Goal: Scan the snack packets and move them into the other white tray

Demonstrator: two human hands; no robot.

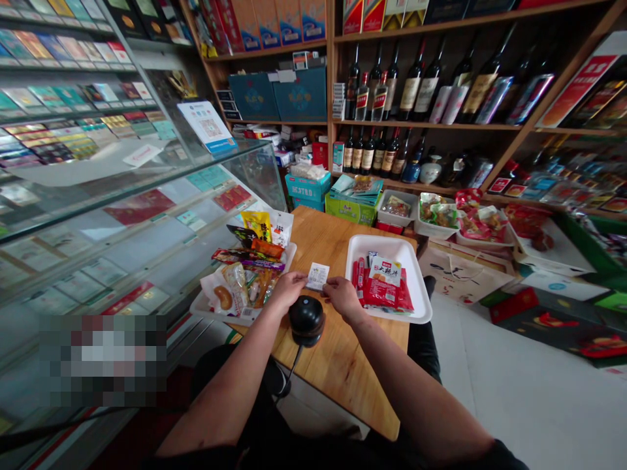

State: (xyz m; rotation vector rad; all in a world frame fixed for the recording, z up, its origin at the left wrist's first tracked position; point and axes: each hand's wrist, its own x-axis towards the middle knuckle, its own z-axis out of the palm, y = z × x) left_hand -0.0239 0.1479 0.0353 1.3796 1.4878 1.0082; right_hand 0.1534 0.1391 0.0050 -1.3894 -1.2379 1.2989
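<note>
Both hands hold a small white packet (317, 275) above the wooden table (337, 352). My left hand (289, 288) pinches the packet's left edge, fingers closed. My right hand (341, 295) pinches its right lower corner. Just below the hands sits a black round barcode scanner (306, 318) with a cable running off the table's near edge. Left of the hands a white tray (206, 305) is piled with several mixed snack packets (249, 261). To the right, another white tray (386, 250) carries red sausage packs (385, 287).
A glass display counter (98, 215) with cigarette cartons runs along the left. Wooden shelves (441, 124) of bottles and boxes fill the back wall. Trays of packaged food (441, 215) and boxes crowd the floor behind and right of the table.
</note>
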